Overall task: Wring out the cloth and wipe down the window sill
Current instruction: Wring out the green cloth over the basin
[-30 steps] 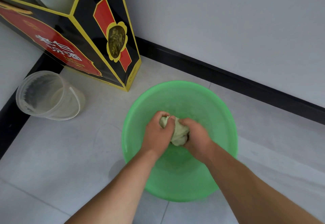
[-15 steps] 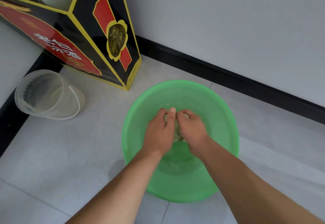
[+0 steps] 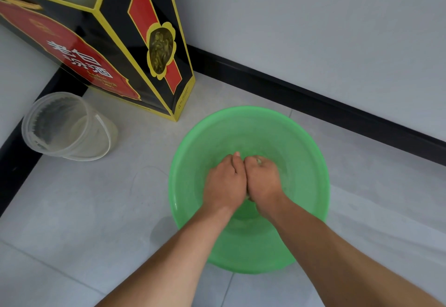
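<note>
A green plastic basin [image 3: 311, 152] stands on the pale tiled floor. Over its middle my left hand [image 3: 224, 183] and my right hand [image 3: 261, 181] are pressed side by side, both clenched around a pale green cloth [image 3: 258, 160]. Only a small bit of the cloth shows by my right fingers; the rest is hidden inside my fists. The window sill is not in view.
A clear plastic bucket [image 3: 67, 125] lies on its side to the left, by the black skirting. A tall black, red and yellow box [image 3: 115, 41] leans in the corner behind the basin. A white wall with black skirting [image 3: 337, 104] runs along the back.
My two fists have closed together around the cloth, hiding nearly all of it; a second ago a wad of it showed between them. The basin has stayed put.
</note>
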`<state>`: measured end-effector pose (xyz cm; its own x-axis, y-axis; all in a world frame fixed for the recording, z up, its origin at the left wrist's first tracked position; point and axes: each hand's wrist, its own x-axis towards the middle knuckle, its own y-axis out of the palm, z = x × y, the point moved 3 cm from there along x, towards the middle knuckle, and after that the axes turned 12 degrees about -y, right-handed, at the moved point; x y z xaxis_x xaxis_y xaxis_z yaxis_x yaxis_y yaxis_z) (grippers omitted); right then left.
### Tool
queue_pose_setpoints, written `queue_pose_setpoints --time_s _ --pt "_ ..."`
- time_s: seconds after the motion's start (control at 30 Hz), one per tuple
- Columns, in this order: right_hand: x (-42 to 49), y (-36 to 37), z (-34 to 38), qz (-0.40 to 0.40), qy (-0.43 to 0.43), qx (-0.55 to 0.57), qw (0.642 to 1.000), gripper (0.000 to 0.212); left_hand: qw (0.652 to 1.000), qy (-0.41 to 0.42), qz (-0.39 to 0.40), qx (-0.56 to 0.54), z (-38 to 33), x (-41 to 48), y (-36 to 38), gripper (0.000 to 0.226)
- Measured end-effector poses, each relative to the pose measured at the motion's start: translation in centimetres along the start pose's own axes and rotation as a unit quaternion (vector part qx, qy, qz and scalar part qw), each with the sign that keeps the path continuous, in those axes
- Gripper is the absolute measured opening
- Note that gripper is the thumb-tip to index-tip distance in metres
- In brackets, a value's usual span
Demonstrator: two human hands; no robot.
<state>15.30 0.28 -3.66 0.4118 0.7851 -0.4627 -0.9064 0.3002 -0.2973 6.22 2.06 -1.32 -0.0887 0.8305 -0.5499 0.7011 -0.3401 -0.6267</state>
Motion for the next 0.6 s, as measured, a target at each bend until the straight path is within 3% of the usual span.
queue_pose_setpoints --time_s 0.27,0.37,0.47,0.53,0.6 --pt "-0.8 0.2 0.1 0.007 -0.029 0.019 0.999 0.033 1.0 -0.004 0.009 -0.01 0.3 0.2 -0.6 0.041" --pt "-1.1 -0.1 1.0 0.056 -0.099 0.038 0.993 0.021 0.993 -0.056 0.028 -0.103 0.8 1.1 -1.3 0.047" --pt "-1.2 -1.0 1.5 0.052 -0.134 0.049 0.988 0.021 0.959 -0.106 0.13 -0.228 0.6 1.3 -2.1 0.045" --pt "-1.0 -1.4 2.0 0.036 -0.124 0.055 0.99 0.012 0.949 -0.076 0.17 -0.255 0.3 0.7 -2.1 0.036" --pt "-0.9 -1.4 2.5 0.038 -0.099 0.069 0.992 0.016 0.961 -0.024 0.131 -0.244 0.5 0.0 -1.7 0.031"
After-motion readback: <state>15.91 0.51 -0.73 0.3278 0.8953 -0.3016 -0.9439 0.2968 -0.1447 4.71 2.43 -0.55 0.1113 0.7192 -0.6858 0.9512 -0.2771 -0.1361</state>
